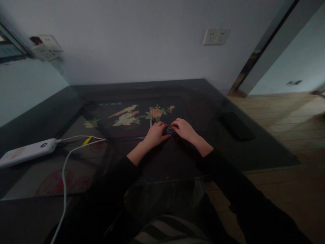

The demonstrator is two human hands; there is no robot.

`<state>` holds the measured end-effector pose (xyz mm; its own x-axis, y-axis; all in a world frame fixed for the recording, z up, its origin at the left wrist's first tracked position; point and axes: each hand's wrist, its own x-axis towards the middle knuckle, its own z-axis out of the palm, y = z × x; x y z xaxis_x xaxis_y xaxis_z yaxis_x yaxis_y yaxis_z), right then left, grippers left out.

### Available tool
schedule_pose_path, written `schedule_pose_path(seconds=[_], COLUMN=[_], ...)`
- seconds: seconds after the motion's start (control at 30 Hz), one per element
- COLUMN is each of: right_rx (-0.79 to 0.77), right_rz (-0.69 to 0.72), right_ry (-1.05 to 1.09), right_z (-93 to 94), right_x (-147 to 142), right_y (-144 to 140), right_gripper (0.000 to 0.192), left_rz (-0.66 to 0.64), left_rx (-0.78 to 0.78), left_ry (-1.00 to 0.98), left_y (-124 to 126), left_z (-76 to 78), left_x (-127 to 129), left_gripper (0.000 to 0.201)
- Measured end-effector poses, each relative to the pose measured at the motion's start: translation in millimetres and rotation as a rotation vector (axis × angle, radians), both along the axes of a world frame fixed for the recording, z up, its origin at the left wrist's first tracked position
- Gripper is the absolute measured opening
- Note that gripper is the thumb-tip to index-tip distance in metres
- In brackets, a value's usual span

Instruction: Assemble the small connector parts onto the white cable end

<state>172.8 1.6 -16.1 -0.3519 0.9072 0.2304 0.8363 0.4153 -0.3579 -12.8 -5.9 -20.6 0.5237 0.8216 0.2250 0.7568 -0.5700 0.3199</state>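
Note:
A small dark object with light streaks (169, 130) lies between my two hands, low over the dark table (167, 159). My left hand (156, 131) is closed on its left side, with thumb and fingers at its edge. From the other side my right hand (183, 128) pinches at its right end, fingers bent. What kind of object it is cannot be made out in the dim light. A thin white strip (151, 121) stands out just beyond my left fingers. A short dark tip (181, 117) shows behind my right fingers.
A dark flat phone-like slab (237, 126) lies to the right. On the left sits a white power bank (30, 152) with a white cable (64, 173) running off the near edge. A yellow tag (87, 141) hangs on the cable. A wall with sockets (216, 36) rises behind.

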Motion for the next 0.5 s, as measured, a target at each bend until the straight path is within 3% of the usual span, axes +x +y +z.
schedule_pose_path(seconds=[0.3,0.5], right_rx=[0.008,-0.004], right_rz=[-0.016,0.001], right_ry=[0.035,0.045], right_z=[1.6,-0.3], right_x=[0.3,1.6], right_y=[-2.5,-0.3], right_gripper=[0.007,0.003], left_rz=[-0.146,-0.168], left_rx=[-0.054,-0.06], left_ry=[-0.049,-0.053], left_y=[2.0,2.8], left_z=[4.4,4.7], left_x=[-4.7,-5.6], left_gripper=[0.039,0.036])
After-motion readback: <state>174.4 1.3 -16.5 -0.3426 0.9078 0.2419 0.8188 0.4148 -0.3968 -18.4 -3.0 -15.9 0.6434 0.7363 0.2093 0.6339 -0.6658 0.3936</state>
